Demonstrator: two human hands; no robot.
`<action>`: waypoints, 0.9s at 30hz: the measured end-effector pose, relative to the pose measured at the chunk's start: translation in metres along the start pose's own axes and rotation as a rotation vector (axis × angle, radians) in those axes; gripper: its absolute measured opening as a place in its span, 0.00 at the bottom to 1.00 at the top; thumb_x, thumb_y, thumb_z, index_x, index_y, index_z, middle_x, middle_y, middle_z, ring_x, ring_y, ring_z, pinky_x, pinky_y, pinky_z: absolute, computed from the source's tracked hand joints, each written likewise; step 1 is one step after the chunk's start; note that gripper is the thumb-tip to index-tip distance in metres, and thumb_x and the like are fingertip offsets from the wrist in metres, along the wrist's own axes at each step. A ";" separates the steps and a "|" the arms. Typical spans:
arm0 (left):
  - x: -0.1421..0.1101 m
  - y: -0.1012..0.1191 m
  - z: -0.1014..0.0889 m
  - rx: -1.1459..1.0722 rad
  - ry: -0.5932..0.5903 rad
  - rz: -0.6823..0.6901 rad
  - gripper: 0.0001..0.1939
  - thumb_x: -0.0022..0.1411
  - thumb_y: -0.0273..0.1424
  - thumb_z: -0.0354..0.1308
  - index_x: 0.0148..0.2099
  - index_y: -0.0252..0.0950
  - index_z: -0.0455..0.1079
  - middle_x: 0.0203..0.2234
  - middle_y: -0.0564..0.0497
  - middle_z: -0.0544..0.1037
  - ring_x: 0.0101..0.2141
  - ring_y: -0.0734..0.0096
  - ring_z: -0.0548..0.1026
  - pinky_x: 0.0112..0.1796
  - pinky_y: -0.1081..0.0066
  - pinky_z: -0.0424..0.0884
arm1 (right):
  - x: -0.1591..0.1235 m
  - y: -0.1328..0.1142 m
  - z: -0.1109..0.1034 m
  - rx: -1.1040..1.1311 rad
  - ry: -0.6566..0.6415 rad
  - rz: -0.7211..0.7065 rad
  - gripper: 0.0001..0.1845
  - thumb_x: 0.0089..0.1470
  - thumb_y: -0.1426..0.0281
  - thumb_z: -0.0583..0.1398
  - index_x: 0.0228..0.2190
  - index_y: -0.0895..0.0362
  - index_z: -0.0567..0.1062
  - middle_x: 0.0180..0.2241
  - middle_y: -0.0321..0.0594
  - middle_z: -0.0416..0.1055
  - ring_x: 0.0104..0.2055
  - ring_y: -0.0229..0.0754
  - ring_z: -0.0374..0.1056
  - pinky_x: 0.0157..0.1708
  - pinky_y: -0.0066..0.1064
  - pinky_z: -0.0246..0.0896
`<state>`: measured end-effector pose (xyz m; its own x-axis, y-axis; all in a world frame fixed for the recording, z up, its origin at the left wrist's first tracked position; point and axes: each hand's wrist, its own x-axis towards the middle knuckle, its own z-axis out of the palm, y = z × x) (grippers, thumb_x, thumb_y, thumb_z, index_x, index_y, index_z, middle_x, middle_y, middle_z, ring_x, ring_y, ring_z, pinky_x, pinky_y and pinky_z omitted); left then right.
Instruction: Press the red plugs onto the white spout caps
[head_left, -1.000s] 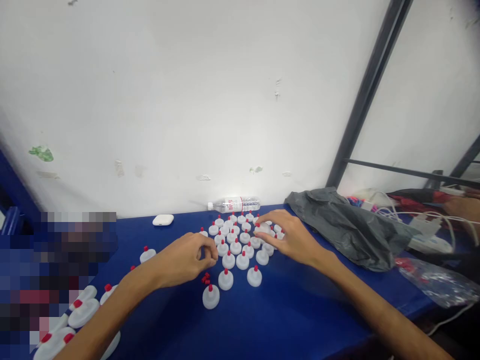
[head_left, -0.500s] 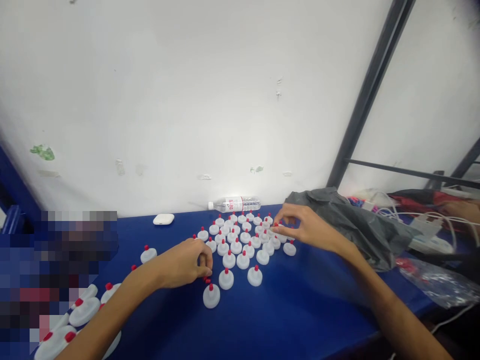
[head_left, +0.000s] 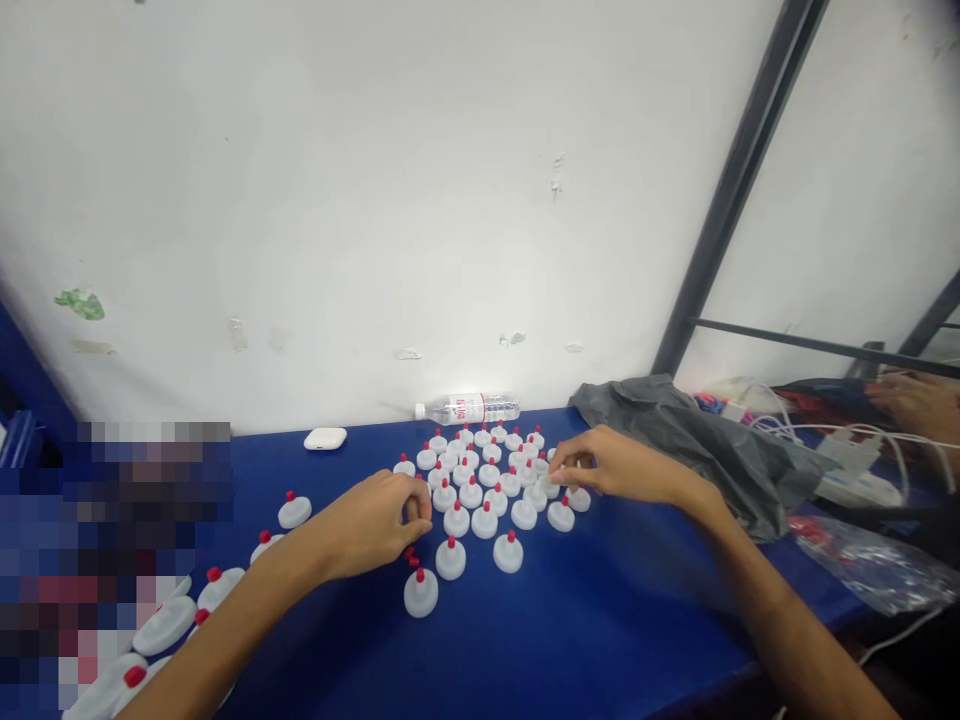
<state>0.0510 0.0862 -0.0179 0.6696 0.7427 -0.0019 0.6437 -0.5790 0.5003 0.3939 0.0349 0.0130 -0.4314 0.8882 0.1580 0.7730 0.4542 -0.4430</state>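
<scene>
Many white round caps, most topped with a small red tip, stand in a loose cluster on the blue tabletop. My left hand is closed in a pinch at the cluster's left edge; what lies between its fingertips is hidden. Just below those fingers are a few loose small red tips, with a white cap with a red tip in front. My right hand reaches in from the right, thumb and fingers pinched on a white cap at the cluster's right edge. Its top is covered by my fingers.
A clear plastic bottle lies against the wall, and a white earbud case sits left of it. More white caps lie at lower left. A dark plastic bag, cables and a clear bag fill the right side.
My left hand has lifted slightly away from the loose red tips. My right hand has dropped a little, and a white cap with a red tip now stands in front of it.
</scene>
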 end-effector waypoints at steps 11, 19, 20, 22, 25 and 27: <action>0.004 0.015 0.006 -0.024 0.315 0.150 0.11 0.70 0.36 0.52 0.43 0.42 0.76 0.37 0.51 0.83 0.32 0.63 0.77 0.37 0.62 0.71 | 0.011 0.008 0.016 -0.160 0.112 -0.106 0.08 0.65 0.63 0.64 0.34 0.48 0.83 0.36 0.38 0.82 0.32 0.45 0.74 0.32 0.36 0.68; 0.006 0.012 0.014 -0.041 0.434 0.219 0.10 0.72 0.35 0.52 0.45 0.42 0.75 0.38 0.52 0.82 0.30 0.67 0.76 0.32 0.65 0.69 | 0.007 0.006 0.015 -0.145 0.059 -0.143 0.02 0.59 0.66 0.71 0.36 0.45 0.84 0.34 0.36 0.82 0.30 0.45 0.74 0.30 0.36 0.68; 0.006 0.011 0.014 -0.036 0.443 0.225 0.10 0.72 0.34 0.52 0.45 0.42 0.75 0.37 0.52 0.81 0.30 0.68 0.76 0.32 0.65 0.69 | 0.007 0.006 0.016 -0.138 0.050 -0.147 0.03 0.60 0.67 0.70 0.34 0.45 0.84 0.33 0.35 0.82 0.30 0.44 0.74 0.29 0.35 0.68; 0.007 0.010 0.015 -0.023 0.455 0.237 0.10 0.73 0.33 0.52 0.45 0.42 0.75 0.37 0.53 0.81 0.29 0.68 0.76 0.33 0.65 0.69 | 0.008 0.005 0.016 -0.122 0.063 -0.142 0.05 0.61 0.68 0.69 0.32 0.46 0.84 0.32 0.35 0.82 0.29 0.43 0.74 0.29 0.34 0.67; 0.007 0.011 0.017 -0.010 0.464 0.255 0.09 0.73 0.32 0.53 0.45 0.42 0.75 0.36 0.53 0.80 0.28 0.70 0.75 0.32 0.66 0.69 | 0.007 0.001 0.013 -0.080 0.147 -0.115 0.07 0.65 0.65 0.65 0.33 0.50 0.80 0.36 0.37 0.82 0.34 0.44 0.76 0.32 0.34 0.69; 0.006 0.011 0.018 -0.005 0.476 0.267 0.09 0.73 0.32 0.53 0.45 0.42 0.75 0.36 0.54 0.80 0.27 0.71 0.75 0.31 0.67 0.68 | 0.006 -0.002 0.010 -0.035 0.233 -0.089 0.11 0.70 0.61 0.59 0.36 0.52 0.76 0.43 0.42 0.81 0.42 0.46 0.78 0.36 0.35 0.72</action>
<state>0.0685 0.0785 -0.0280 0.5668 0.6409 0.5177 0.4715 -0.7676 0.4341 0.3852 0.0384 0.0063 -0.3832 0.8345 0.3960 0.7538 0.5303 -0.3880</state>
